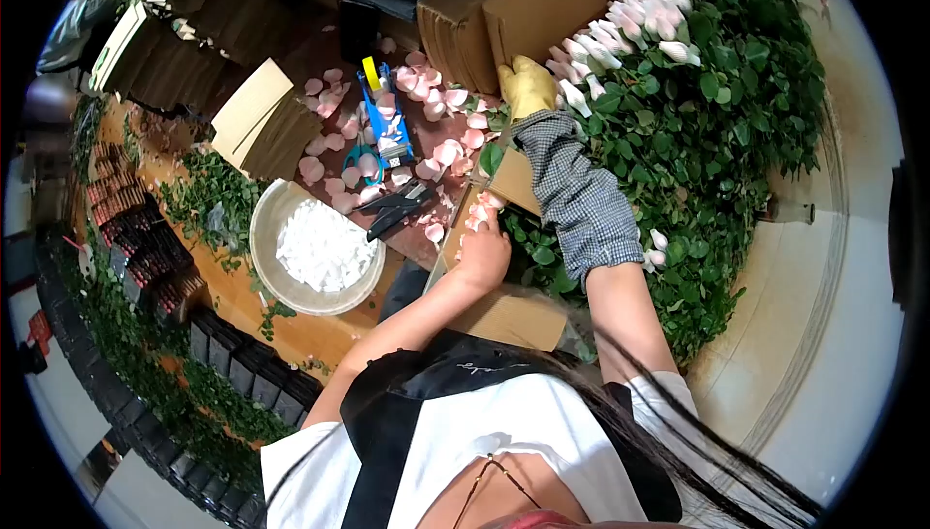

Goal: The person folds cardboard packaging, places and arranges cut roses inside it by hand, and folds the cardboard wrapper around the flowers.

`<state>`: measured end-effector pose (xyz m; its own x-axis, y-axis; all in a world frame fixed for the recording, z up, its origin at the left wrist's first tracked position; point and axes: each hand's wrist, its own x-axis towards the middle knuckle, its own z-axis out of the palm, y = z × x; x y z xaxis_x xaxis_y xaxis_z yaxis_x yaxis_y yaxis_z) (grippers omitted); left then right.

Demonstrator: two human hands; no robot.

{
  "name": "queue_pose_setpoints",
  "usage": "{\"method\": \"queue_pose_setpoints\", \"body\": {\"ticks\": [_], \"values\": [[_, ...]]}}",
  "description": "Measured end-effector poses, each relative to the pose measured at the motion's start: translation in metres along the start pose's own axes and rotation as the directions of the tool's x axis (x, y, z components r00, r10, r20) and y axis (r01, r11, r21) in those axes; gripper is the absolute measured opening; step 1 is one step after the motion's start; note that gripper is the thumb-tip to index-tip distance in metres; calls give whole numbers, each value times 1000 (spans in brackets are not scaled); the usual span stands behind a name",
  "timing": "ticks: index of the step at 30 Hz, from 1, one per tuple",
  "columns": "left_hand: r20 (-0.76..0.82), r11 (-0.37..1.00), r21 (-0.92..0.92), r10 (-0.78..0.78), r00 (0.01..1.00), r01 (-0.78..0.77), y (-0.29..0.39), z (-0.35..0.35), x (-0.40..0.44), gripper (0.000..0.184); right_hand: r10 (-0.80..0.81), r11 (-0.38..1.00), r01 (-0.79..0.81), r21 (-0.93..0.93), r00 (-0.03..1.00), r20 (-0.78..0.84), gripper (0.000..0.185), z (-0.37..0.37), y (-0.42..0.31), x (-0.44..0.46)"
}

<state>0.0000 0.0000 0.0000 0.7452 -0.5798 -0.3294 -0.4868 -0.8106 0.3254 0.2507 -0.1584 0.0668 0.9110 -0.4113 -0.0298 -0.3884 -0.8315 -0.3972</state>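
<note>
My left hand (483, 254), bare, has its fingers on a few pink roses (481, 209) that lie along a cardboard piece (513, 321) in front of my body. Its thumb side is partly hidden. My right hand (528, 86) wears a yellow glove and a checked sleeve cover. Its fingers close on the edge of a brown cardboard sheet (542, 6), which stands against a stack of cardboard (455, 30). Green rose leaves (538, 256) show between my two arms.
A big heap of pale pink roses (659, 20) with leafy stems is at the right. Loose petals, a blue tape dispenser (389, 117), scissors (366, 164) and a black stapler (399, 209) lie on the table. A bowl of white pieces (327, 248) stands left. Wrapped bundles (242, 359) line the floor.
</note>
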Motion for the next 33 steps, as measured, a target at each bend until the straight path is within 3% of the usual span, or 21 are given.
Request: {"method": "queue_pose_setpoints", "body": {"ticks": [1, 2, 5, 7, 9, 11, 14, 16, 18, 20, 21, 22, 23, 24, 25, 27, 28, 29, 30, 31, 33], "values": [[34, 999, -14, 33, 999, -32, -2, -11, 2, 33, 44, 994, -49, 101, 997, 59, 37, -7, -1, 1], [69, 998, -27, 66, 995, -64, -4, -21, 4, 32, 13, 1000, -13, 0, 999, 32, 43, -25, -17, -6], [46, 993, 59, 95, 994, -97, -7, -44, 2, 32, -232, 972, 218, 90, 955, 188, 54, -19, -6, 8], [63, 990, 70, 122, 991, -126, 1, -32, -17, 31, -210, 975, 185, 127, 950, 232, 49, 7, 10, 6], [6, 999, 4, 36, 999, -36, -1, -27, -11, 38, -52, 961, 95, 260, 984, -169, 46, -15, 9, 11], [-2, 997, 11, 70, 998, -70, -3, -39, -10, 39, 111, 891, 159, 425, 831, -545, 44, -85, -14, -1], [152, 978, -62, 206, 967, -199, -9, -82, -16, 42, 180, 903, 91, 420, 809, -560, 41, -222, -35, -83], [248, 938, -305, 245, 937, -164, -24, -114, -17, 51, -49, 933, 294, 209, 677, -734, 31, -277, -36, -147], [-59, 846, -466, 262, 963, -258, -53, -114, -24, 49, -274, 876, 462, 135, 709, -650, 19, -299, -7, -205], [143, 683, -731, 169, 975, -11, -71, -150, -28, 48, -490, 869, 495, -31, 848, -200, 11, -289, 8, -244], [300, 531, -829, 158, 941, 175, -80, -155, -27, 54, -489, 856, 488, -169, 871, 38, 12, -260, 13, -255], [391, 360, -889, 277, 877, 283, -90, -149, -26, 63, -460, 798, 529, -287, 844, 275, 13, -232, 18, -266], [447, 192, -894, 406, 797, 404, -96, -143, -24, 73, -452, 801, 530, -279, 840, 300, 14, -189, 29, -276], [533, 164, -842, 402, 744, 515, -91, -146, -23, 83, -443, 803, 531, -271, 836, 324, 16, -147, 40, -286], [569, 52, -789, 436, 697, 612, -89, -136, -19, 74, -456, 832, 501, -240, 863, 219, 20, -117, 42, -291], [573, 3, -796, 323, 753, 605, -97, -78, -9, 54, -448, 741, 562, -368, 822, 353, 24, -70, 60, -291], [431, 367, -869, 230, 873, 332, -99, -76, -9, 39, -444, 745, 557, -366, 825, 350, 24, -75, 61, -289], [433, 373, -866, 229, 872, 333, -105, -72, -10, 39, -429, 830, 537, -150, 787, 443, 32, -85, 65, -286], [395, 646, -725, 102, 913, 241, -113, -63, -13, 36, -433, 880, 471, 70, 731, 528, 40, -95, 64, -283], [316, 853, -495, -1, 949, 166, -114, -61, -18, 34, -432, 881, 468, 73, 731, 529, 40, -104, 60, -278], [339, 774, -587, -33, 940, 238, -115, -56, -24, 35, -552, 820, 476, 318, 804, 219, 61, -116, 53, -266]]}}
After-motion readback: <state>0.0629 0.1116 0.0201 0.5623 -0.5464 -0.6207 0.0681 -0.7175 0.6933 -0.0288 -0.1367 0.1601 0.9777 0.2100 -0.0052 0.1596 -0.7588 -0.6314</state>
